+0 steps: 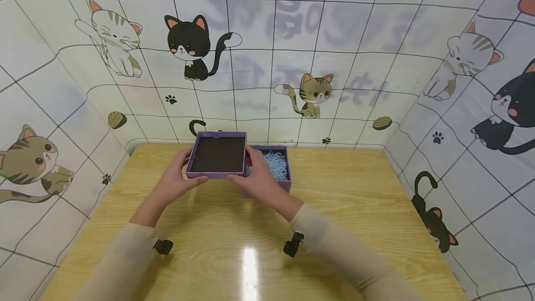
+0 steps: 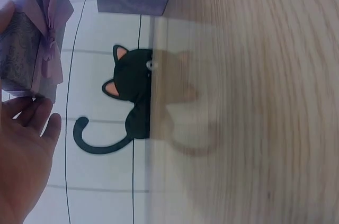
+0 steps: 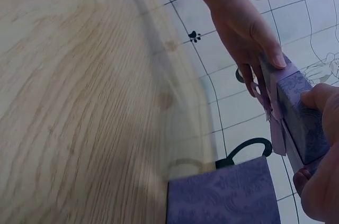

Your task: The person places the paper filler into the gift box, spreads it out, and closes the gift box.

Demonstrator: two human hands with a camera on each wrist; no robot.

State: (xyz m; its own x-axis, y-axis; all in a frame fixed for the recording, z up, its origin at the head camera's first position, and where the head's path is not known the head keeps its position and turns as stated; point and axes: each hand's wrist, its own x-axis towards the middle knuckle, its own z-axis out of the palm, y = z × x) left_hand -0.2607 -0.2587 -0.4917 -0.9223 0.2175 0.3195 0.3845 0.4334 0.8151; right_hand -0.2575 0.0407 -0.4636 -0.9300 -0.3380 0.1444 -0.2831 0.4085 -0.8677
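Observation:
Both hands hold a purple patterned box lid (image 1: pixel 217 154) above the table, its dark inner side turned up toward the head view. My left hand (image 1: pixel 174 176) grips the lid's left edge, with the thumb along the near side. At the opposite edge, my right hand (image 1: pixel 262 179) grips it the same way. A lilac ribbon bow (image 2: pixel 50 36) hangs on the lid's outer face in the left wrist view. Behind the right hand stands the matching purple box (image 3: pixel 222 195), uncovered. Blue shredded paper (image 1: pixel 276 165) fills it; part of the box is hidden by the hand and lid.
The light wooden table (image 1: pixel 342 208) extends around the box on all sides. A white cloth backdrop (image 1: pixel 259 68) with cat drawings and black grid lines rises behind the table and at both sides. Black straps (image 1: pixel 294 244) are on both sleeves.

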